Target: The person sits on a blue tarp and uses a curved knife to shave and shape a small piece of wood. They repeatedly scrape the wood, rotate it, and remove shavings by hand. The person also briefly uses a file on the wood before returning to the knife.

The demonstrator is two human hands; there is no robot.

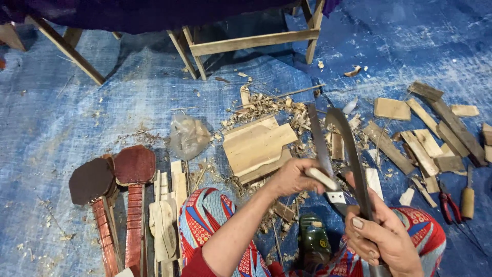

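In the head view, the person sits on a blue tarp (77,118) on the floor, with the knees in colourful patterned cloth (210,220) at the near edge. The right hand (382,236) is closed around the lower part of a dark curved strip (353,154), which rises from the near right toward the middle of the scene and bends over at its far end. The left hand (294,177) is closed on the pale handle of a handsaw (320,149), and its thin blade lies just beside the curved strip, on its left; I cannot tell if the blade touches it. The two hands are near each other but apart. Just left of the hands, flat wooden boards (256,146) lie in a stack among wood shavings (266,105). At the near left, two dark red paddle-shaped pieces (134,166) lie side by side, with pale wooden slats (166,220) beside them. On the right, many wood offcuts (425,138) are scattered, and red-handled pliers (448,202) and a tool with a wooden handle (467,200) lie near them. Between the knees stands a green power tool (312,241). At the far side, a wooden frame (251,41) stands on the tarp.
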